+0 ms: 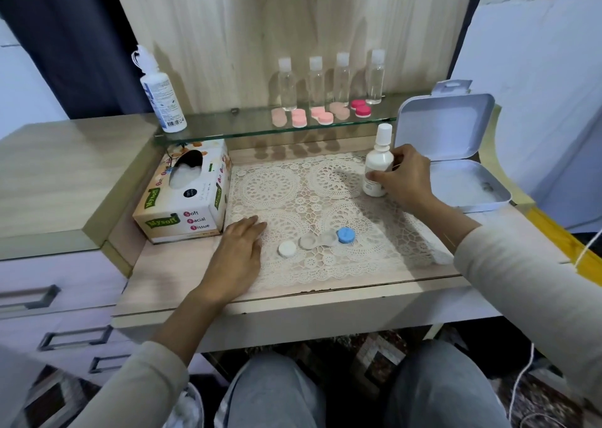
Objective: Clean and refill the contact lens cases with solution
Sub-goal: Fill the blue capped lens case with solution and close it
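A clear contact lens case (317, 240) lies open on the lace mat (293, 196), with a blue cap (346, 235) at its right end and a loose white cap (287, 249) to its left. My left hand (239, 253) rests flat on the mat just left of the white cap. At the mat's far right my right hand (405, 176) grips a small white capped bottle (378, 163) that stands upright.
A tissue box (185, 196) sits at the left. The glass shelf (228, 124) carries a large solution bottle (161, 96), several clear small bottles (329, 80) and pink lens cases (321, 116). An open white tin (456, 153) stands at the right.
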`<state>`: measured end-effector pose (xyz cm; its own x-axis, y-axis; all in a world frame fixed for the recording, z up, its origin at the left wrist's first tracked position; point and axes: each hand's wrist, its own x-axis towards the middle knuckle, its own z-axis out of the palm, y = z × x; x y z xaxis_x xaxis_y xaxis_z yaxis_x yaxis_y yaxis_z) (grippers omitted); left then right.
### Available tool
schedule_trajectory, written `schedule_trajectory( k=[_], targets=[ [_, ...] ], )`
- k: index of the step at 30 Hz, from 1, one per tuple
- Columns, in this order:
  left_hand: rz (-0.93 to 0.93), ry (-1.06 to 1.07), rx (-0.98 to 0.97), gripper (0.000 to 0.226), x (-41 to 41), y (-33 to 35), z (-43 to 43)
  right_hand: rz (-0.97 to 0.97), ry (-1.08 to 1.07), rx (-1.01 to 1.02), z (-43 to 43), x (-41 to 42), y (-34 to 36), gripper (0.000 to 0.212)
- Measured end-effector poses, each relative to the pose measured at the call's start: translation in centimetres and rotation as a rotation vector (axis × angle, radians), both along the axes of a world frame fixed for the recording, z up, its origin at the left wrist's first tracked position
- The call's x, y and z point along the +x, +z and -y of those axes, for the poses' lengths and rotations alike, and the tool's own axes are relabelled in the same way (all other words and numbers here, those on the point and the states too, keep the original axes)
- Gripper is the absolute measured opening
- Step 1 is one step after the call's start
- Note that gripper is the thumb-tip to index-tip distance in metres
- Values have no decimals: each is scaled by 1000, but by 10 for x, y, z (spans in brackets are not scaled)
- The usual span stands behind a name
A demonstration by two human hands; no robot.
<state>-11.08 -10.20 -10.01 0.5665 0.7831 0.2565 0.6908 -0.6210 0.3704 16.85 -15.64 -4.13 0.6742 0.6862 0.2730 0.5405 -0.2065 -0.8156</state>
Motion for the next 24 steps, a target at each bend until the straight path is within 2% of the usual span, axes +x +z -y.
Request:
schedule_trajectory(
  k=[14,24],
  targets=[
    [48,-5,3,39,-1,1,1,2,28,30,0,-10,6,50],
    [27,16,-17,45,-23,9,2,-8,238,178,-51,-67,67,48]
  ],
)
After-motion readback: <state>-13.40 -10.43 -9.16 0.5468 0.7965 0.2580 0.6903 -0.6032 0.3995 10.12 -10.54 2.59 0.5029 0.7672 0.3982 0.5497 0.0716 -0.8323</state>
